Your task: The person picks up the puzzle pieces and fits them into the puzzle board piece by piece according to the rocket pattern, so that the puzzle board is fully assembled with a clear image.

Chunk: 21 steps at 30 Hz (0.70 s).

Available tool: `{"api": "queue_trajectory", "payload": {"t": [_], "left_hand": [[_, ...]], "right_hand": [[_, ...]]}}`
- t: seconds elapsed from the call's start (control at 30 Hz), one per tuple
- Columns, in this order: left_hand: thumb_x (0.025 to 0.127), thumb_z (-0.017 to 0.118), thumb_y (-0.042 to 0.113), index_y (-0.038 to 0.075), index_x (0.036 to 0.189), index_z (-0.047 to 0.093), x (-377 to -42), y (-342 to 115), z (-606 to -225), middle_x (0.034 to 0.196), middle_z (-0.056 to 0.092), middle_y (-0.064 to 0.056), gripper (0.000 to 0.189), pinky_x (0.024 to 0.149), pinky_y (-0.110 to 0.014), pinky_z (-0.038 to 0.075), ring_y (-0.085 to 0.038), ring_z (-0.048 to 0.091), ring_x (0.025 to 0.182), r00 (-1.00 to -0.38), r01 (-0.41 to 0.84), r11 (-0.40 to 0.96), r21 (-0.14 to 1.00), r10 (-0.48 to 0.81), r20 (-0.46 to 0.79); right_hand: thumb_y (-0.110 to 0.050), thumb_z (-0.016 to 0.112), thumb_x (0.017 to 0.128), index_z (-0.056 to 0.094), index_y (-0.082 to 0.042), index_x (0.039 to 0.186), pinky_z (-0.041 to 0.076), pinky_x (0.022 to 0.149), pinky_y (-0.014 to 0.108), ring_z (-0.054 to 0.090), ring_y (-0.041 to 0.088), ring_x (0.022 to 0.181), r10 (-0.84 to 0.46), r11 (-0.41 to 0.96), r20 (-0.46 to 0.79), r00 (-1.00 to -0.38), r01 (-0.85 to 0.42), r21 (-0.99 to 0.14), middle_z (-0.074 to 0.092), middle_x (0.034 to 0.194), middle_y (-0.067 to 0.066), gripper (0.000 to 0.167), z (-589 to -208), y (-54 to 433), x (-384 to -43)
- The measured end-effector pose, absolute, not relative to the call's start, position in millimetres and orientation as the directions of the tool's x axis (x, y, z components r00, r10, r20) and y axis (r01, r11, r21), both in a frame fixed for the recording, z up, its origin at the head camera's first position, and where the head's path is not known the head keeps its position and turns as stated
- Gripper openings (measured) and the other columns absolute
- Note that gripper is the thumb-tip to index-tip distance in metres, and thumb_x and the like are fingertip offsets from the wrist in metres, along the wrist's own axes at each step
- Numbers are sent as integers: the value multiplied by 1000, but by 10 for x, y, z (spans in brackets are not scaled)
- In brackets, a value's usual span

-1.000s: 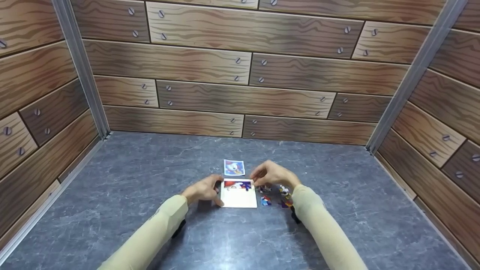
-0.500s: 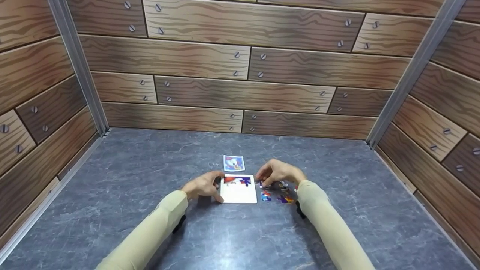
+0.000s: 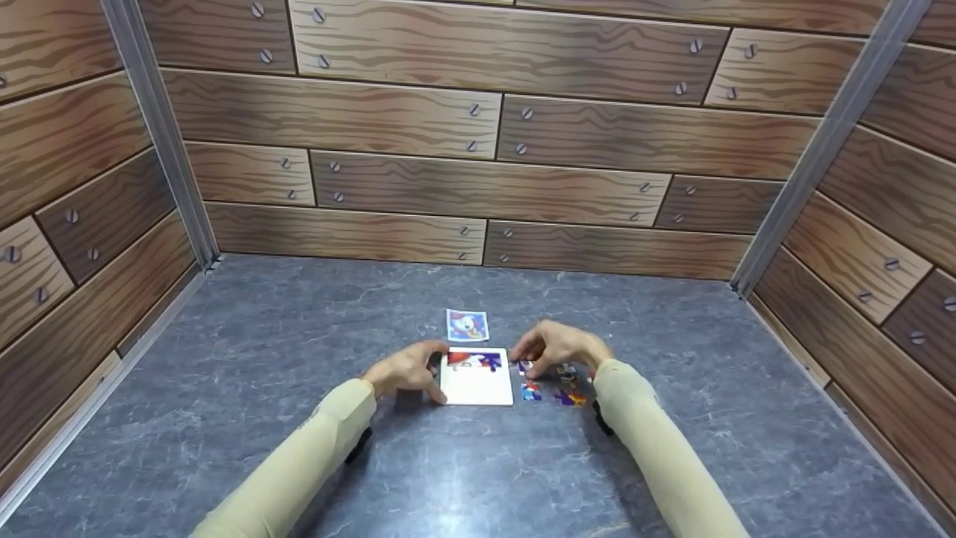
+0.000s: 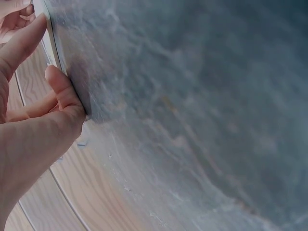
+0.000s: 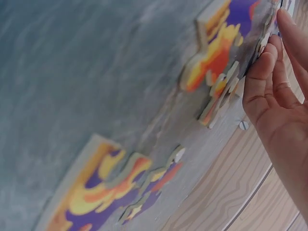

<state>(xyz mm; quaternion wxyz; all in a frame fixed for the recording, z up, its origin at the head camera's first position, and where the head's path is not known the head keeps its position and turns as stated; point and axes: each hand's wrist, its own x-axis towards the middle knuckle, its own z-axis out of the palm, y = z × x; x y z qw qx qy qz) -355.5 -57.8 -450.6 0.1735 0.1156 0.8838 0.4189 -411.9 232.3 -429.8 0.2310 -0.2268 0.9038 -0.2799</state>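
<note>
A white jigsaw puzzle tray (image 3: 478,390) lies flat on the table, with joined red, white and purple pieces (image 3: 474,361) along its far side. My left hand (image 3: 407,368) holds the tray's left side, thumb by the near corner and fingers by the far one. To the right of the tray, my right hand (image 3: 559,347) reaches down over loose puzzle pieces (image 3: 531,392), thumb and fingertips around one of them. Whether it pinches that piece is unclear. In the right wrist view, yellow, orange and purple pieces (image 5: 91,197) lie on the table beside this hand.
A small printed picture (image 3: 467,326) lies just beyond the tray. More loose pieces (image 3: 571,398) are near the right wrist. The grey marbled table (image 3: 328,306) is bounded by plank-patterned walls (image 3: 418,179) at the back and both sides.
My right hand has moved off the tray's right edge, a little rightward to the loose pieces, and has barely shifted since. The left hand keeps its place on the tray.
</note>
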Motion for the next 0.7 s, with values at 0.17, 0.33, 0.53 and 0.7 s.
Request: {"api": "queue_trajectory", "payload": {"t": [0.17,0.33,0.53,0.7], "left_hand": [[67,86,1,12,141,50,-3556,-569,-4499,129,53,-8,83,105,-43,38,-23,47,109,-913,21,620,784,332,-239],[66,87,2,11,142,48,-3564,-566,-4495,135,53,-9,85,111,-45,35,-24,47,117,-912,25,629,777,333,-240],[66,87,1,8,142,48,-3581,-570,-4502,126,55,-8,85,105,-40,39,-22,47,108,-908,57,628,776,355,-221],[65,87,0,10,140,50,-3579,-564,-4506,120,54,-6,84,94,-37,42,-21,46,100,-912,59,635,770,347,-216]], "right_hand": [[-2,81,76,73,-6,112,49,76,23,58,11,86,-552,732,-281,-785,-295,-614,69,98,4,37,-4319,2338,-4134],[0,80,76,73,-3,111,47,71,20,56,10,82,-559,725,-270,-784,-304,-618,67,92,3,36,-4319,2338,-4130],[5,78,76,70,3,111,45,69,17,54,10,79,-581,704,-245,-776,-327,-631,65,88,3,36,-4316,2330,-4119],[2,80,76,70,1,107,46,70,20,55,11,81,-576,711,-248,-779,-329,-621,65,91,4,33,-4320,2340,-4123]]}}
